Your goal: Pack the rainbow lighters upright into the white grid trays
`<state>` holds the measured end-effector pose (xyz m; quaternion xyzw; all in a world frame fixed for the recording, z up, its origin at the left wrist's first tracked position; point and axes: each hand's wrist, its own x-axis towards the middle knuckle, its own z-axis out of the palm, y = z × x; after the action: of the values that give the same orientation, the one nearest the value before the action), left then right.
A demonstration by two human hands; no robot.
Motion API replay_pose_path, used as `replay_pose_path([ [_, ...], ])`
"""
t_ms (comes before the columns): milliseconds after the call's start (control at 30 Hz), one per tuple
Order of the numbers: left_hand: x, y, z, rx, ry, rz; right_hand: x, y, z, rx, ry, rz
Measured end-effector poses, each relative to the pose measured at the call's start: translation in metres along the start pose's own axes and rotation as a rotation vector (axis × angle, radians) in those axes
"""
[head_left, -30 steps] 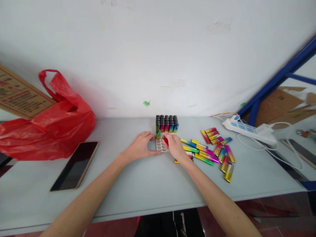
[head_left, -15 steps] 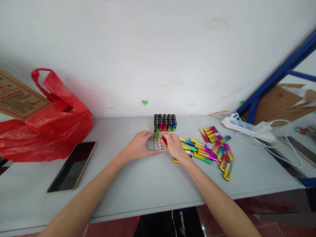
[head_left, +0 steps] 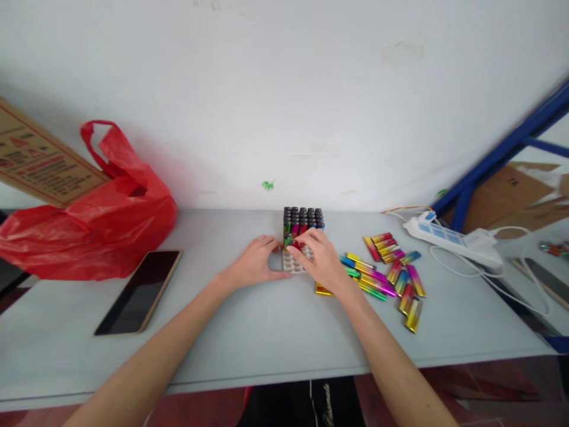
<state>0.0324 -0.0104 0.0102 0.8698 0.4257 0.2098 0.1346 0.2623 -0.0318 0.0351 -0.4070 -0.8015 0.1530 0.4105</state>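
A white tray with rows of holes [head_left: 293,267] stands on the table near the wall. Its back rows hold several upright lighters [head_left: 304,218] with black tops. At the tray's left edge is my left hand [head_left: 256,261], thumb and fingers spread around the side and front corner. My right hand [head_left: 322,258] is over the tray, its thumb and fingers pinched on a red lighter [head_left: 297,244] beside a green one [head_left: 287,241]. Its fingers partly hide the red lighter. Right of the tray lie several loose shiny coloured lighters [head_left: 373,283].
A red plastic bag [head_left: 128,219] and a cardboard box [head_left: 44,160] stand at the left, with a phone [head_left: 138,293] in front. At the right are more loose lighters [head_left: 406,287], a white power strip [head_left: 448,237] with cables, and a blue metal frame [head_left: 498,154].
My right hand has brought the red lighter slightly back and left, into the row beside the green one. The whole view has shifted a little.
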Motion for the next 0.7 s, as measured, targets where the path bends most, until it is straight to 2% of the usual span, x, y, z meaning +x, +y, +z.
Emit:
replay_pose_path([
  [200,0.000,-0.003,0.002,0.001,-0.004,0.008,-0.002,0.004,0.008,0.026,0.015,0.137],
  [300,0.000,-0.004,0.002,-0.006,-0.006,0.009,-0.003,0.011,0.015,-0.046,0.006,0.162],
  [433,0.000,-0.003,0.003,-0.010,0.003,0.007,-0.001,0.013,0.017,-0.167,-0.090,0.130],
  [700,0.001,-0.006,0.006,0.017,0.017,0.019,0.007,-0.006,0.009,-0.422,-0.206,0.042],
])
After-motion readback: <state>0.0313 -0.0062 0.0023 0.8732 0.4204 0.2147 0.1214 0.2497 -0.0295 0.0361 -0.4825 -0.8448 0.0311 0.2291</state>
